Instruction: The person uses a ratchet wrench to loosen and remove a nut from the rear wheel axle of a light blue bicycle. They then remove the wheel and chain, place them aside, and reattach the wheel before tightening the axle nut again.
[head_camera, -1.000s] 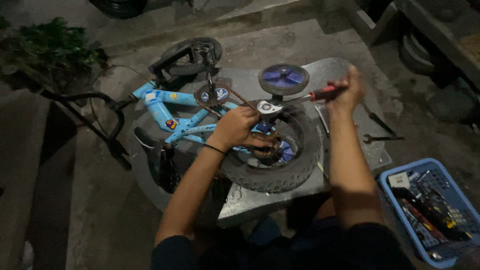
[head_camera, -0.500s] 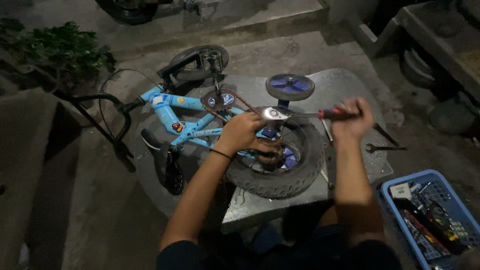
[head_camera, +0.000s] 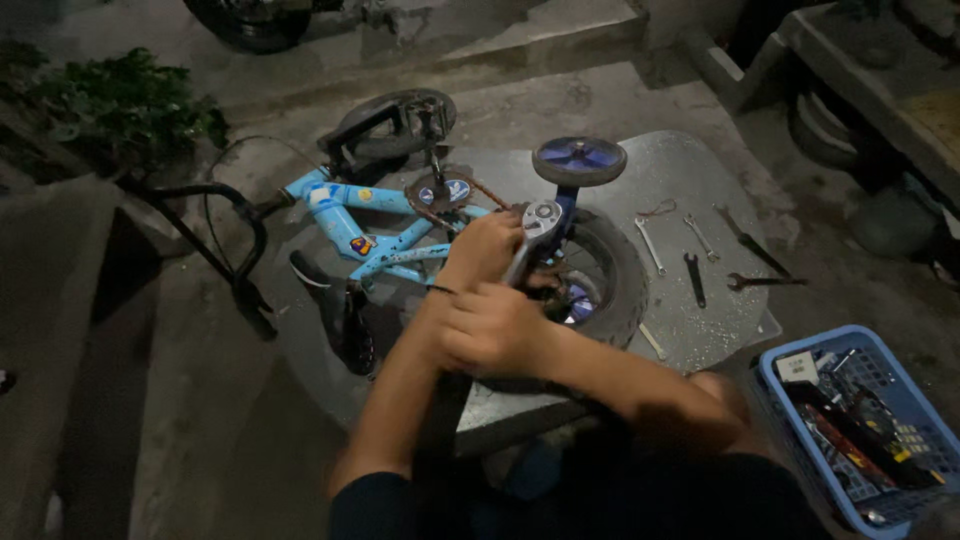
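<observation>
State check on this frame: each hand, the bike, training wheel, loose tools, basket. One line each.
left hand: at rear wheel hub, gripping a metal tool
right hand: closed in a fist beside the tyre; contents hidden
small blue bicycle: lying on its side on the metal plate
training wheel: attached, pointing up
wrenches: loose on the plate, untouched
blue basket: open, full of tools
</observation>
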